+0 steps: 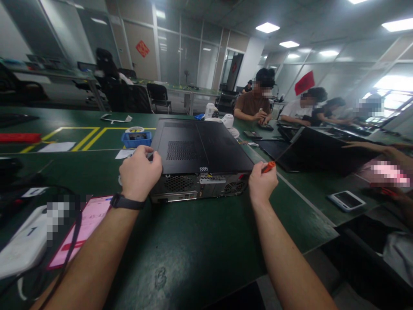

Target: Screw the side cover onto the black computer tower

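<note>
Head view looks down on a black computer case lying flat on the green bench, its rear ports facing the person; the left hand rests on the rear left corner, its grip curled over the top panel's edge; the right hand has its grip closed round an orange-handled screwdriver at the rear right corner, the tip hidden; the work looks early: the top panel sits flush and unlifted, nothing inside shows, and whether any rear screws are out cannot be told; a blue tray stands beyond the case; a phone lies to the right.
</note>
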`<action>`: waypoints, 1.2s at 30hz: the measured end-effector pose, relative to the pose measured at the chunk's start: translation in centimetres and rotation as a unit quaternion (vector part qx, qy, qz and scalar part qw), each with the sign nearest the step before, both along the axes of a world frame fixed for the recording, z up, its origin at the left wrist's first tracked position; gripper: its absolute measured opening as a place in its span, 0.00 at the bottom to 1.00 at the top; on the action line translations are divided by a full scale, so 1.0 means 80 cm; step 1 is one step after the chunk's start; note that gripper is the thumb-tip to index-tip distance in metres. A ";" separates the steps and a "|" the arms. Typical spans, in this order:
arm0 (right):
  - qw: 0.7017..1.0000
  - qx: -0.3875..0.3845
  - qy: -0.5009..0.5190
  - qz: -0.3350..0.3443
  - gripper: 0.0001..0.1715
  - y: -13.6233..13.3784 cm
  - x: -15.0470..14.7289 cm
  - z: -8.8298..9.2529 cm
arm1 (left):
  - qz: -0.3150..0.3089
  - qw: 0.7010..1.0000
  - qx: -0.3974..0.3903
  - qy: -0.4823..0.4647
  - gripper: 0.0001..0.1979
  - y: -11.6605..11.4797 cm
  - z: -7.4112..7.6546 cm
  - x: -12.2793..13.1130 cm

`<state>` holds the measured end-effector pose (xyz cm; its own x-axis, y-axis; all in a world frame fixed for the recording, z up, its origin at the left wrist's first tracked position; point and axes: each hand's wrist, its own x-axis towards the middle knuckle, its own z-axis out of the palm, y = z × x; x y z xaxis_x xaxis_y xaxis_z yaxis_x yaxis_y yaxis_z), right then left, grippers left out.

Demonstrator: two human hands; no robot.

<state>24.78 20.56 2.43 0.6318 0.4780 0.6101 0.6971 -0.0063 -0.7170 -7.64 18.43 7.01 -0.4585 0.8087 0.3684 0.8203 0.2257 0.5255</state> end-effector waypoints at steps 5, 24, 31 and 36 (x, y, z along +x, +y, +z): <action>1.000 -0.001 0.003 0.001 0.14 0.000 0.000 0.001 | 0.006 1.000 -0.003 -0.006 0.17 0.001 0.000 -0.001; 1.000 -0.001 -0.015 0.012 0.15 0.003 0.007 -0.006 | 0.004 1.000 -0.010 -0.012 0.17 -0.002 0.002 0.002; 1.000 0.005 -0.015 0.012 0.14 0.003 0.006 -0.005 | 0.003 1.000 -0.007 -0.011 0.17 -0.001 0.001 0.001; 1.000 0.008 -0.015 0.014 0.14 0.004 0.006 -0.006 | 0.003 1.000 -0.012 -0.013 0.17 -0.001 0.001 0.000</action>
